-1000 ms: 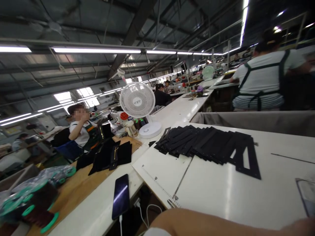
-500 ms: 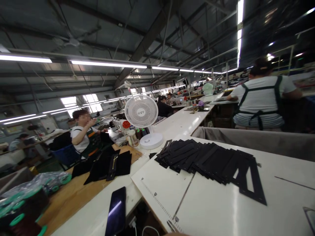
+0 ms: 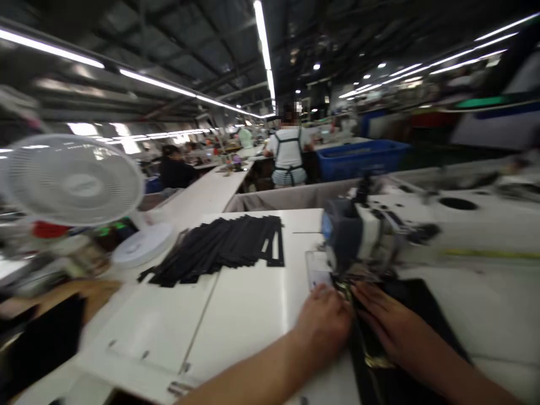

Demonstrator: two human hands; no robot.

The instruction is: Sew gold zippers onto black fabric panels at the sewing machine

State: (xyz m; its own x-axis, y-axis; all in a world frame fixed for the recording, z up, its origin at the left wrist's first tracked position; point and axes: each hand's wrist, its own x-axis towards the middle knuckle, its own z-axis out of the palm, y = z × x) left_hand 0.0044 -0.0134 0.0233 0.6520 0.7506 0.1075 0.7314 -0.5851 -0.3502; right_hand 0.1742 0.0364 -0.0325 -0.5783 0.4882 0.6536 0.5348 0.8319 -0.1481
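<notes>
Both hands are at a sewing machine [image 3: 343, 236] on the right of the head view. My left hand [image 3: 324, 318] is closed at the left edge of a black piece with a gold strip [image 3: 375, 360], just below the machine's head; its fingers are curled. My right hand [image 3: 388, 320] lies on the black piece [image 3: 426, 304] with its fingers stretched out, right of the gold strip. The piece's front end is hidden under the machine head. A fanned row of black frame-shaped pieces [image 3: 228, 244] lies on the white table [image 3: 248, 304] to the left.
A white fan [image 3: 76, 180] stands at the left. More black material [image 3: 46, 343] lies at the lower left. Beyond the table is a grey cloth-lined edge [image 3: 291, 197], with a blue bin [image 3: 363, 157] and a person in a white shirt [image 3: 289, 149] farther back.
The view has swung right. Both my hands, the sewing machine and the black piece with gold are now visible; the phone has left the view, and the fanned pieces appear farther left.
</notes>
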